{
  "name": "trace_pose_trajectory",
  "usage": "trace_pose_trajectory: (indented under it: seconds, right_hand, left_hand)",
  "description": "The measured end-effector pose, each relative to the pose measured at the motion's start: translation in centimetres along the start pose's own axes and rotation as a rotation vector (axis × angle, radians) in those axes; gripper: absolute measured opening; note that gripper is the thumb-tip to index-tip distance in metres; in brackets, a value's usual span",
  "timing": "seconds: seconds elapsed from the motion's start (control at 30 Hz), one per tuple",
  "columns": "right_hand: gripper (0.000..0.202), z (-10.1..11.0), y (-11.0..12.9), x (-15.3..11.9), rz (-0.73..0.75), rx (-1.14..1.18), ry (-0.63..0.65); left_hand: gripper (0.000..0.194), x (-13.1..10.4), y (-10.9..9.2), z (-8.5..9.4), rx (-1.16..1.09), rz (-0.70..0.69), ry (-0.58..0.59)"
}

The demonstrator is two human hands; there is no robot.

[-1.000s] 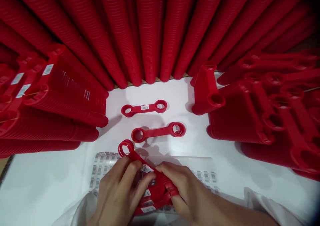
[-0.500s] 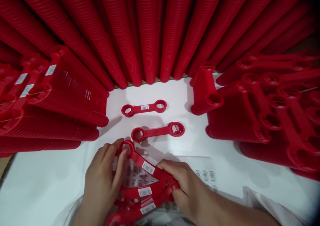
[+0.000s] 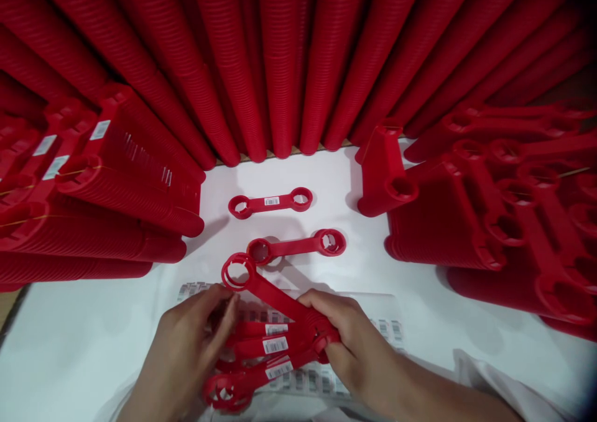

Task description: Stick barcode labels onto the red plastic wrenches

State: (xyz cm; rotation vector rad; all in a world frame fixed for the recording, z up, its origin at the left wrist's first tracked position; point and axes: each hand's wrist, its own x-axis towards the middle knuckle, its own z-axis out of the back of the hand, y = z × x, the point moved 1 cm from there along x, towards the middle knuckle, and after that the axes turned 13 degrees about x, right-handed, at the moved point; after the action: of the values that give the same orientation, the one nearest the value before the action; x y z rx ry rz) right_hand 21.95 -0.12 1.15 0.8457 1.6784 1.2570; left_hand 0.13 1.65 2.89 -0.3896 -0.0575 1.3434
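Note:
My right hand (image 3: 347, 335) grips several red plastic double-ring bars (image 3: 280, 298) by one end, fanned out to the left. The top bar shows no label on its face. White barcode stickers (image 3: 275, 345) show on those beneath it. My left hand (image 3: 191, 335) is beside the fan's free ends, thumb and forefinger closed together just below the top bar's ring. Whatever is between those fingertips is hidden. Under both hands lies a sheet of barcode labels (image 3: 387, 329) on the white table (image 3: 69, 341).
Ahead lie a loose double-ring bar with a barcode (image 3: 271, 202) and another without a visible one (image 3: 296, 246). Tall stacks of labelled bars (image 3: 140, 167) stand left. More stacks (image 3: 443, 223) stand right, with long red stacks (image 3: 280, 68) along the back.
The left hand has come off the top bar's ring and moved slightly down. A bare-faced bar is now on top, and the labelled bars have shifted lower in the fan.

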Motion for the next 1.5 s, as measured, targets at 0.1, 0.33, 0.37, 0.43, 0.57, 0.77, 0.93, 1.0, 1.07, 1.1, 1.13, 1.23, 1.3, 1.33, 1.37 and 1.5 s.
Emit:
trace_pose_trajectory:
  seconds: [0.1,0.33,0.37,0.43,0.57,0.77,0.93,1.0,1.07,1.1,1.13,1.23,1.3,1.33,1.37,1.5]
  right_hand:
    - [0.029,0.0,0.0,0.1,0.028,-0.058,0.015]
    - [0.032,0.0,-0.3,0.5,0.052,-0.111,0.021]
    - [0.032,0.0,-0.3,0.6,0.043,-0.115,0.020]
    - [0.031,0.2,-0.3,0.8,0.024,-0.128,0.003]
    - [0.029,0.7,-0.3,1.1,-0.012,-0.154,-0.021]
    - [0.032,0.6,-0.4,0.9,-0.011,-0.199,-0.026]
    - [0.031,-0.1,-0.1,0.3,0.006,-0.185,0.032]
    - [0.029,-0.2,0.0,0.1,0.006,-0.182,0.043]
    - [0.027,-0.3,0.0,0.0,0.012,-0.185,0.038]
    - [0.026,-0.3,-0.1,0.0,0.011,-0.188,0.035]
    - [0.025,-0.2,-0.2,0.0,0.010,-0.191,0.032]
    - [0.023,-0.2,-0.4,-0.1,0.005,-0.194,0.018]
    - [0.023,-0.2,-0.4,0.0,0.003,-0.183,0.013]
    - [0.024,-0.2,-0.3,0.0,0.004,-0.177,0.012]
    - [0.024,-0.2,-0.2,0.0,0.001,-0.171,0.011]
    - [0.023,-0.2,0.1,0.0,-0.018,-0.167,0.011]
  left_hand:
    - [0.026,-0.1,0.8,-0.3,0.115,0.010,0.039]
    - [0.028,0.4,1.1,-0.6,0.251,-0.077,0.020]
    - [0.028,0.4,1.1,-0.7,0.254,-0.082,0.017]
    - [0.029,0.4,1.2,-0.8,0.231,-0.082,0.006]
    - [0.029,0.3,1.6,-0.6,0.111,-0.103,-0.036]
    - [0.024,0.2,-0.7,1.1,-0.160,-0.005,0.052]
    - [0.030,0.2,-3.7,0.3,-0.441,0.129,0.233]
    - [0.030,0.3,-4.0,-0.4,-0.523,0.188,0.249]
    - [0.030,0.4,-3.8,-0.9,-0.585,0.256,0.265]
    - [0.030,0.3,-3.7,-1.0,-0.612,0.281,0.275]
    - [0.031,0.3,-3.6,-1.1,-0.636,0.299,0.287]
    - [0.032,0.2,-3.5,-1.2,-0.701,0.335,0.309]
    - [0.032,0.2,-3.7,-1.1,-0.742,0.368,0.318]
    - [0.032,0.2,-3.8,-1.1,-0.760,0.387,0.314]
    - [0.032,0.3,-3.8,-1.1,-0.775,0.408,0.306]
    - [0.034,0.4,-3.7,-1.4,-0.806,0.415,0.306]
